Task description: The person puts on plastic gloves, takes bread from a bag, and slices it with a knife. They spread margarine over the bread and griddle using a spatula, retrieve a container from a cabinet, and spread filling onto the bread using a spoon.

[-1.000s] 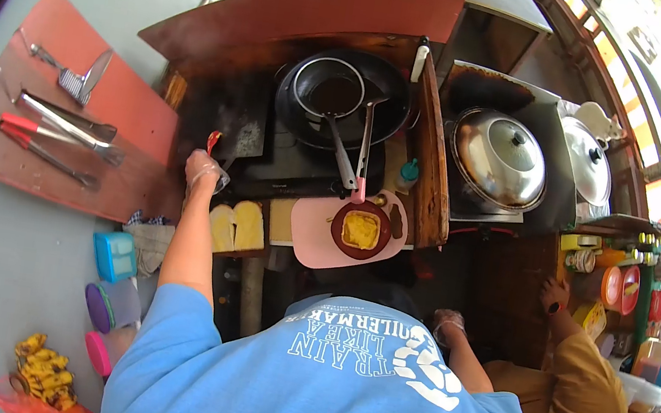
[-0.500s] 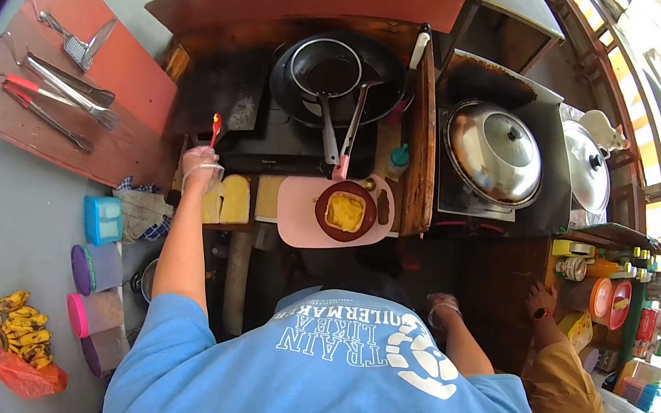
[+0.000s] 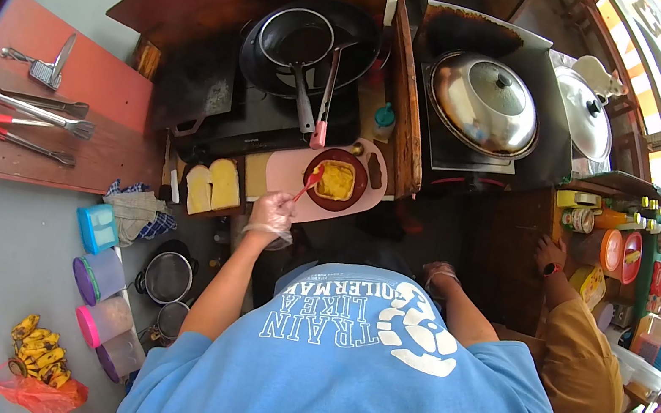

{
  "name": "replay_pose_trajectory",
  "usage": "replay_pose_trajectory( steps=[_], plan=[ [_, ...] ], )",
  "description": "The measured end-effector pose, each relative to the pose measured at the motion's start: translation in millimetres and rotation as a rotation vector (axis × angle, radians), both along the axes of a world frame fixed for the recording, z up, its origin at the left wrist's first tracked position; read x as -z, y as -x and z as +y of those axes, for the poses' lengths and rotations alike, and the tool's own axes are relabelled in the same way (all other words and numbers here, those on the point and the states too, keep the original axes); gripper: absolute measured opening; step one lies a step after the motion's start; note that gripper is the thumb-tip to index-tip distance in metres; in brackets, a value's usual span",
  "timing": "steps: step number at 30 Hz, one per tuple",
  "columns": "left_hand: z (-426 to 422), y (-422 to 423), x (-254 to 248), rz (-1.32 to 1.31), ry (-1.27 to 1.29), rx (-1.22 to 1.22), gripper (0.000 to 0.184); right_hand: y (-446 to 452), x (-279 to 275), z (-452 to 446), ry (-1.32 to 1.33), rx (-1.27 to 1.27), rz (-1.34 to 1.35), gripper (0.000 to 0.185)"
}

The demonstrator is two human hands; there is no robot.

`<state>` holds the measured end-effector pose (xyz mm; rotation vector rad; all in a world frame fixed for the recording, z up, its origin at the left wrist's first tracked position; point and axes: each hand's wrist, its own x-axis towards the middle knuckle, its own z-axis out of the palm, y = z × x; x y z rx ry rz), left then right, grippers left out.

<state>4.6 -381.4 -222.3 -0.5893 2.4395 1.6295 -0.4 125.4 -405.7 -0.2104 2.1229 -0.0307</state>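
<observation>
My left hand (image 3: 271,213), in a clear plastic glove, is closed around the handle of a red spoon (image 3: 310,182). The spoon's head is over the left edge of a yellow-topped square slice of bread (image 3: 335,180). That slice sits on a round dark red plate (image 3: 361,187), which rests on a pink cutting board (image 3: 284,174). My right hand (image 3: 442,274), also gloved, hangs low beside my body, away from the counter. Its fingers are too dark and small to make out.
Bread slices (image 3: 214,186) and a knife (image 3: 175,183) lie left of the board. Behind are a stove with a wok (image 3: 359,74) and a smaller pan (image 3: 296,37). A lidded pot (image 3: 483,101) stands right of a wooden divider (image 3: 409,107). A co-worker's hand (image 3: 548,254) rests at right.
My left hand has come from beyond the bread slices, rightward and nearer to me, bringing the spoon over the plate. The camera view has shifted slightly. My right hand stays low.
</observation>
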Motion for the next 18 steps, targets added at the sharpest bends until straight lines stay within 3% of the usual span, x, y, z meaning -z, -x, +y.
replay_pose_trajectory(
  steps=[2, 7, 9, 12, 15, 18],
  plan=[
    [22, 21, -25, 0.177, 0.570, 0.154, 0.017, -4, 10, 4, -0.009, 0.015, -0.025, 0.044],
    [39, 50, -64, 0.077, 0.714, 0.151, 0.020, 4, -30, -11, 0.004, -0.054, 0.047, 0.041],
    [40, 54, -77, 0.057, 0.734, 0.317, 0.017, 5, -43, -17, 0.032, -0.144, 0.054, 0.041],
    [46, 59, -69, 0.089, 0.873, 0.409, 0.015, -10, -21, -9, 0.184, -0.016, 0.192, 0.041],
    [54, 68, -55, 0.193, 0.978, 0.510, 0.015, -14, -36, -13, 0.061, -0.104, 0.056, 0.039],
    [65, 77, -43, 0.201, 1.034, 0.572, 0.015, -22, -49, -11, 0.027, -0.038, 0.048, 0.038]
  ],
)
